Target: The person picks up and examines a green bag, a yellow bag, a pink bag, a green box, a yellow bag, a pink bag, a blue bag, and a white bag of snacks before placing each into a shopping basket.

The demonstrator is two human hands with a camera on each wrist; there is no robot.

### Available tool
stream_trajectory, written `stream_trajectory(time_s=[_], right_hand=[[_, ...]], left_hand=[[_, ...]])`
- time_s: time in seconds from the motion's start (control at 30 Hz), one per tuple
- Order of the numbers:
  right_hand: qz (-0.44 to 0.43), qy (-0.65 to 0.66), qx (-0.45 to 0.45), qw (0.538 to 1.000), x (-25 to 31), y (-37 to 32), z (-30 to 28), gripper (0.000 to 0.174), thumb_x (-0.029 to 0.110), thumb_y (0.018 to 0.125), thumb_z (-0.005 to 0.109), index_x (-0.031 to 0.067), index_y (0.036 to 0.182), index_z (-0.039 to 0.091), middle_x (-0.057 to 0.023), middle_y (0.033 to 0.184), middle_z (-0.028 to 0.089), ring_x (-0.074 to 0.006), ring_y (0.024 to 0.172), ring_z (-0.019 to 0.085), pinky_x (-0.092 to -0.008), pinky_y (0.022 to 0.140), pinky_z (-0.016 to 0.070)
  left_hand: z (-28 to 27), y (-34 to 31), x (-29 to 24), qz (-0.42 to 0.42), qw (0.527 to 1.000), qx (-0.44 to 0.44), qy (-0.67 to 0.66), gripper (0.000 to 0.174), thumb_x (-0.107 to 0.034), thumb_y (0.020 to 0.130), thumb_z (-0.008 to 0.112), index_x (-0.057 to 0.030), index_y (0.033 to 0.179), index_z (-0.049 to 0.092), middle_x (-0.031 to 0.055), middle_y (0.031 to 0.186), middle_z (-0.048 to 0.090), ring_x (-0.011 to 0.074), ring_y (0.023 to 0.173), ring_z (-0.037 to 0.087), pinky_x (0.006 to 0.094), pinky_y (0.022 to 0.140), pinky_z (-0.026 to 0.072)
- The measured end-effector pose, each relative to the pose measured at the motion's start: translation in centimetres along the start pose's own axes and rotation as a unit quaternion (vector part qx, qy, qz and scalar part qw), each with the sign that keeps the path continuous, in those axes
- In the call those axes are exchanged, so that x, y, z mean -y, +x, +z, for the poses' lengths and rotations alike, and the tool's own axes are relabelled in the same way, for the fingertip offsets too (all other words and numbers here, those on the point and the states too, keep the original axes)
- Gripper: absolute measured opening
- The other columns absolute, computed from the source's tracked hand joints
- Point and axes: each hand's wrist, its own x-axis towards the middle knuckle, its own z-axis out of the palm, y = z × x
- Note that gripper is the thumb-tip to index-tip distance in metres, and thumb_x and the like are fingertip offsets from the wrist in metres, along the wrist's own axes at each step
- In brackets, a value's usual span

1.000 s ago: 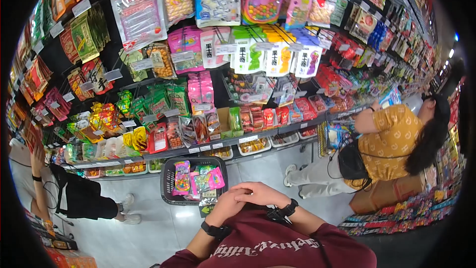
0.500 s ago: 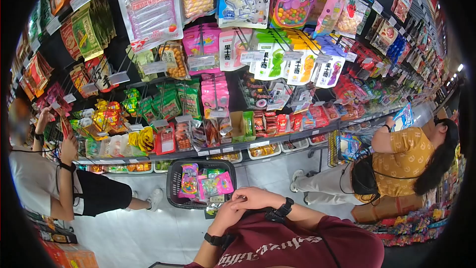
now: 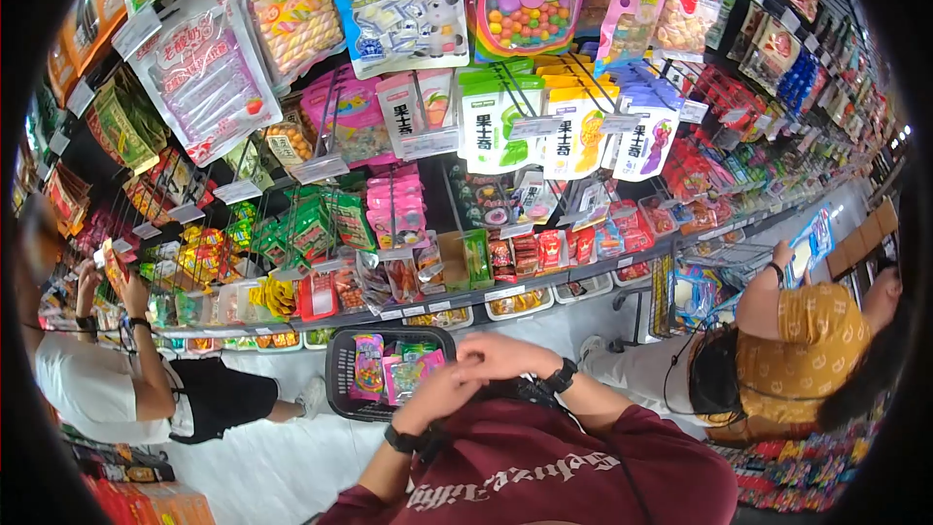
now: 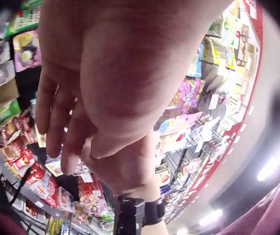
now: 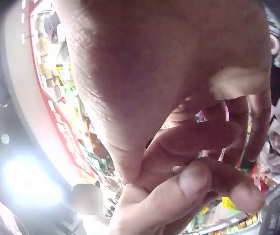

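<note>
Both hands meet in front of the maroon shirt [image 3: 573,462], over the near right corner of a dark shopping basket [image 3: 333,369]. The left hand [image 3: 439,396] touches the right hand [image 3: 505,357], whose fingers lie loosely over it. In the left wrist view the left palm [image 4: 125,73] fills the middle, its fingers relaxed, with the other hand behind it. From the right wrist, the right hand [image 5: 179,58] partly covers the left thumb and fingers. Neither hand holds any goods. Inside the basket lie a purple candy bag [image 3: 368,362] and a pink bag [image 3: 405,381].
Shelves of hanging snack bags, such as green pouches [image 3: 494,124] and a blue bag [image 3: 398,15], rise ahead. A person in white [image 3: 97,384] stands left, handling a pack. Someone in a yellow top [image 3: 802,350] stands right, by a wire cart [image 3: 714,267], with a blue pack [image 3: 812,245].
The view has shifted, bringing the upper bags closer. The hands remain together. The person on the left has lifted a pack to chest height; the person on the right has turned slightly.
</note>
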Motion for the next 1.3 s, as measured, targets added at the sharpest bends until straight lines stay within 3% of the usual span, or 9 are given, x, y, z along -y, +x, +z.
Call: stream_trajectory(time_s=[0.13,0.2,0.37,0.47,0.67,0.83,0.93,1.1,1.3], right_hand=[[-0.221,-0.051,-0.185,0.956,2.2,-0.7,-8.7,0.022,0.021,0.089,0.076,0.0041,0.092,0.062,-0.006,0.098,0.061,-0.0144,0.091,0.062,-0.0279,0.079,0.0499],[-0.22,0.007,-0.259,0.94,4.4,-2.0,-13.3,0.016,0.011,0.09,0.073,0.0048,0.099,0.061,-0.0048,0.105,0.063,-0.0135,0.095,0.061,-0.0274,0.084,0.0498],[-0.338,0.088,-0.417,0.839,7.6,-3.3,-23.0,0.016,0.006,0.093,0.068,0.004,0.105,0.058,-0.0009,0.102,0.063,-0.0088,0.095,0.061,-0.0272,0.087,0.0494],[-0.355,0.081,-0.478,0.799,9.9,-3.1,-26.4,0.02,0.006,0.093,0.067,0.0032,0.11,0.058,-0.0052,0.113,0.062,-0.0125,0.104,0.06,-0.0287,0.091,0.049],[-0.361,0.055,-0.465,0.807,11.4,-2.7,-28.1,0.024,0.005,0.092,0.067,0.0014,0.114,0.059,-0.0095,0.119,0.062,-0.0151,0.108,0.06,-0.0307,0.093,0.0494],[-0.389,0.072,-0.483,0.781,10.6,-2.5,-29.8,0.026,0.006,0.092,0.066,0.0027,0.117,0.06,-0.0092,0.121,0.061,-0.0166,0.111,0.059,-0.0331,0.096,0.048],[-0.357,0.015,-0.518,0.778,11.1,-1.9,-30.2,0.035,0.009,0.091,0.068,0.0017,0.123,0.056,-0.0108,0.126,0.061,-0.0207,0.119,0.057,-0.0372,0.101,0.0457],[-0.333,-0.02,-0.514,0.79,11.6,-0.9,-30.8,0.077,0.012,0.09,0.069,0.0027,0.153,0.027,-0.0169,0.15,0.039,-0.0295,0.137,0.042,-0.0455,0.116,0.0309],[-0.354,0.056,-0.504,0.785,11.6,0.0,-32.2,0.09,0.009,0.09,0.069,0.0004,0.157,0.009,-0.0218,0.152,0.034,-0.0304,0.142,0.036,-0.046,0.118,0.0271]], left_hand=[[-5.7,8.3,-4.1,0.062,0.992,-0.033,0.106,0.016,-0.012,0.091,0.063,-0.0064,0.105,0.069,0.0173,0.096,0.069,0.0333,0.087,0.068,0.0395,0.076,0.0534],[-9.1,12.6,-7.8,0.105,0.981,-0.109,0.118,0.018,-0.011,0.091,0.063,-0.0041,0.107,0.067,0.0163,0.097,0.069,0.036,0.093,0.066,0.0418,0.08,0.0529],[-15.7,18.8,-16.1,0.101,0.965,-0.227,0.087,0.02,-0.007,0.094,0.063,-0.0021,0.112,0.068,0.0059,0.098,0.068,0.0148,0.092,0.065,0.0305,0.081,0.0521],[-18.1,21.8,-17.3,0.14,0.953,-0.244,0.113,0.024,-0.007,0.095,0.062,-0.001,0.118,0.065,0.0059,0.105,0.066,0.0134,0.094,0.063,0.029,0.085,0.0502],[-20.5,26.7,-16.5,0.111,0.95,-0.292,-0.019,0.04,-0.014,0.093,0.066,0.0008,0.129,0.055,0.0102,0.119,0.062,0.0189,0.107,0.061,0.0324,0.093,0.0496],[-20.4,28.1,-17.5,0.104,0.944,-0.307,0.054,0.059,-0.015,0.095,0.065,0.0008,0.146,0.038,0.0195,0.146,0.047,0.0269,0.128,0.052,0.0376,0.103,0.0459],[-21.0,30.4,-16.8,0.123,0.931,-0.339,0.063,0.062,-0.017,0.096,0.064,0.0013,0.147,0.035,0.0229,0.146,0.046,0.0285,0.13,0.051,0.0382,0.104,0.0452],[-21.4,32.5,-16.9,0.091,0.944,-0.318,0.022,0.058,-0.021,0.097,0.064,0.0019,0.144,0.039,0.0226,0.129,0.06,0.0267,0.12,0.059,0.0367,0.093,0.0508],[-21.2,34.3,-16.1,0.131,0.929,-0.345,0.013,0.05,-0.025,0.096,0.066,0.0037,0.134,0.05,0.0183,0.117,0.066,0.0214,0.106,0.065,0.0339,0.092,0.0502]])
